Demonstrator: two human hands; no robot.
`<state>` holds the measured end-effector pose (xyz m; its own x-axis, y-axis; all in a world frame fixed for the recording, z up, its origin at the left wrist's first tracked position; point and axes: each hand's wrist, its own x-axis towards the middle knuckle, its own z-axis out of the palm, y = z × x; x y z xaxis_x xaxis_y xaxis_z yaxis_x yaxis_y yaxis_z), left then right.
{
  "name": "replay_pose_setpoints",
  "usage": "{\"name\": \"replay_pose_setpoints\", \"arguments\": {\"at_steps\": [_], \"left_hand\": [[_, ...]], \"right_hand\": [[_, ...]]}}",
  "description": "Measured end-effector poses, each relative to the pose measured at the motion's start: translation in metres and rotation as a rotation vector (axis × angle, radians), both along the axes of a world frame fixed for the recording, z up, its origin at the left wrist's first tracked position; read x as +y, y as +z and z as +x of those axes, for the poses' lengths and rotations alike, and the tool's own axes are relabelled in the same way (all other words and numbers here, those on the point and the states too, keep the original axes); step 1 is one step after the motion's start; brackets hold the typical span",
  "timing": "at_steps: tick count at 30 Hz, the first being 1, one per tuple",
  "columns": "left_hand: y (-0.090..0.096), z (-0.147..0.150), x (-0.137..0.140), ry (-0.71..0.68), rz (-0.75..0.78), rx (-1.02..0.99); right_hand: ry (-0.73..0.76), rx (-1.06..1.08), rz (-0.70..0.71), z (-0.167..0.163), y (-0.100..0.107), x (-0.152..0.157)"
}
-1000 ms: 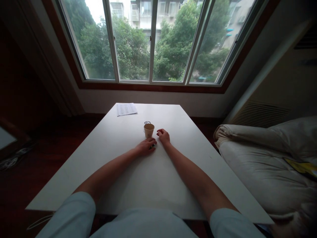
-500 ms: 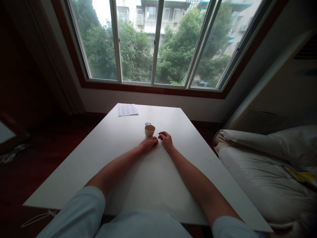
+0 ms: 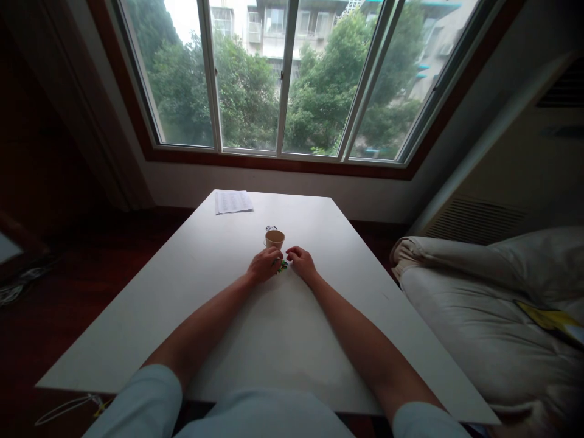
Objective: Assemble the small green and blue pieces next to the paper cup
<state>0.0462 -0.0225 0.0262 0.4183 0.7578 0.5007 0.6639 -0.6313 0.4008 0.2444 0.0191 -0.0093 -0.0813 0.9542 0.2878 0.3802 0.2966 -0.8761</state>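
A brown paper cup stands upright on the white table. Just in front of it is a small heap of tiny green, red and yellow pieces, too small to name. My left hand is beside the heap on its left, fingers curled and partly over the pieces; the cup's lower part is hidden behind it. On the other side, my right hand has its thumb and fingertips pressed together near the cup. Whatever either hand holds is too small to make out.
A thin dark loop lies right behind the cup. Sheets of paper rest at the table's far left corner. The white table reaches toward a window. To the right is a padded seat with something yellow on it.
My left hand has shifted left and lifted a little, uncovering the coloured pieces. My right hand has moved slightly left, toward the cup. The cup stays where it was.
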Motion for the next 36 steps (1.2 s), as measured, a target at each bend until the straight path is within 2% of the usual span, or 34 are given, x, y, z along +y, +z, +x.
{"name": "replay_pose_setpoints", "arguments": {"at_steps": [6, 12, 16, 21, 31, 36], "left_hand": [[-0.001, -0.015, 0.015, 0.202, -0.128, -0.084], [-0.007, -0.025, 0.024, 0.341, -0.222, -0.053], [-0.011, -0.028, 0.027, 0.341, -0.278, -0.004], [-0.015, -0.028, 0.028, 0.296, -0.264, 0.043], [-0.012, -0.028, 0.025, 0.272, -0.256, 0.085], [-0.012, -0.029, 0.023, 0.264, -0.25, 0.079]], "right_hand": [[-0.039, -0.398, 0.258, -0.002, 0.007, -0.013], [0.173, -0.563, 0.257, 0.003, 0.017, -0.024], [0.232, -0.648, 0.316, 0.002, 0.022, -0.028], [0.205, -0.666, 0.303, 0.001, 0.019, -0.027], [0.13, -0.527, 0.167, 0.009, 0.008, -0.012], [0.213, -0.566, 0.252, 0.009, 0.009, -0.012]]}}
